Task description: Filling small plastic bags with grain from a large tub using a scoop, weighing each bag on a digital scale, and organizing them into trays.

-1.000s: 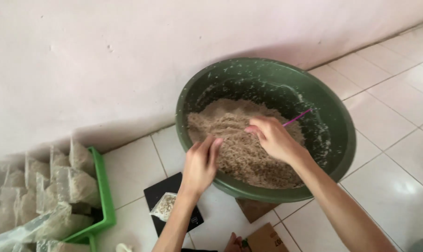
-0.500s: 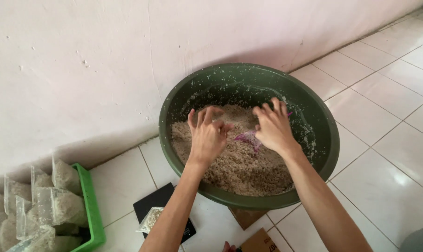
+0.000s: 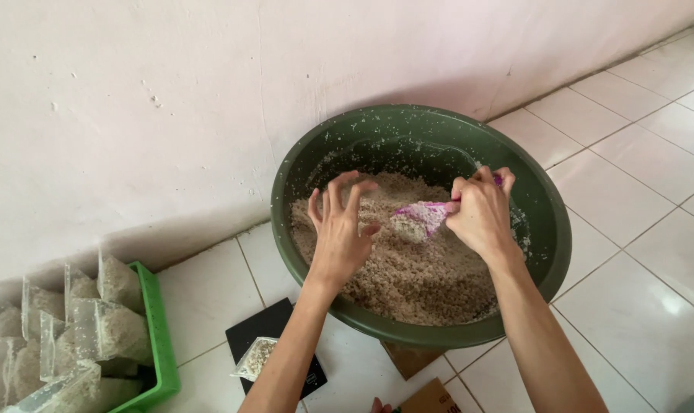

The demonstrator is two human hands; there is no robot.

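Scooping step judged to be in hand: a pink scoop (image 3: 422, 216) is gripped at its handle by the right hand (image 3: 481, 214), fingers curled shut around it, over the grainy beige mix (image 3: 408, 271) in the big green basin (image 3: 550, 229). Scoop bowl is seen heaped with mix, just above the surface, near the basin's middle. Long axis of the scoop runs roughly left–right, slightly tilted; the bowl end points left toward the left hand (image 3: 339, 229), the handle end points right and far, hidden inside the fist. Left hand is held wide open, fingers spread, palm down, nothing gripped, hovering just left of the scoop. Basin stands on the tiled floor by the wall. Near left, a black scale (image 3: 274, 344) carries a small clear bag (image 3: 255, 358); filled bags (image 3: 94, 329) stand in a green tray (image 3: 159, 344). Next move is judged to call for a level lift so no mix spills.
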